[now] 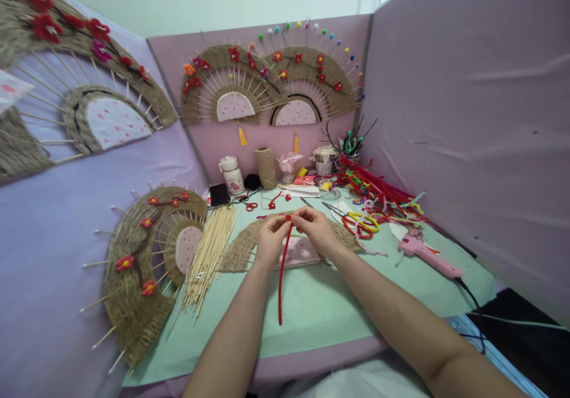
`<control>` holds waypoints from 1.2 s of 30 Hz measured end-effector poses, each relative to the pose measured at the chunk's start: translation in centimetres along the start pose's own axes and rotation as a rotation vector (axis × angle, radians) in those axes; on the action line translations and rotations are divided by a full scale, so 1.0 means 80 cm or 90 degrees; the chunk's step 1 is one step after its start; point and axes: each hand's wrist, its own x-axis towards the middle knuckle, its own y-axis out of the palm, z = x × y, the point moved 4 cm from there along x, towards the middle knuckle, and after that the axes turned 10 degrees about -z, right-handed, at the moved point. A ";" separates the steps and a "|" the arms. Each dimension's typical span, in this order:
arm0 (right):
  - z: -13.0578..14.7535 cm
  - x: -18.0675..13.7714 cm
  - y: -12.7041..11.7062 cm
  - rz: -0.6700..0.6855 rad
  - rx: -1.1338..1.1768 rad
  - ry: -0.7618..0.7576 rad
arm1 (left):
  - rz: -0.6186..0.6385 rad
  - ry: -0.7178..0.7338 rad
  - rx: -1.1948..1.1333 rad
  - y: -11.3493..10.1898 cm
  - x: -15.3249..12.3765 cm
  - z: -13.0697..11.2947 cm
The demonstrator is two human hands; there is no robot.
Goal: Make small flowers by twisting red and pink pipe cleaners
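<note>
A red pipe cleaner point(281, 285) is pinched at its top end between the fingertips of my left hand point(272, 239) and my right hand point(314, 227). Its upper end is bent into a small coil or loop; the rest hangs straight down toward the front of the table. Both hands are closed and close together. Behind and below them lies a twine-woven fan point(240, 246) with a pink dotted half-round centre, partly hidden by my hands and forearms.
Thin wooden sticks point(209, 255) lie left, beside a leaning flowered fan point(133, 261). Scissors point(361, 226), a pink glue gun point(427, 255) with a cord and a heap of pipe cleaners point(383, 190) sit right. A twine spool point(265, 169) and white bottle point(231, 175) stand at the back.
</note>
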 end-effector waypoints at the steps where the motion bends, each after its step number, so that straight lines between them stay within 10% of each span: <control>1: 0.002 0.000 0.000 0.005 0.000 -0.002 | 0.004 -0.023 -0.025 0.001 0.000 0.002; 27: 0.003 0.000 -0.004 0.121 0.088 0.151 | 0.049 -0.244 -0.099 0.004 -0.009 0.006; 36: 0.026 -0.001 -0.008 0.105 -0.084 -0.008 | 0.022 -0.218 -0.090 0.005 -0.006 0.011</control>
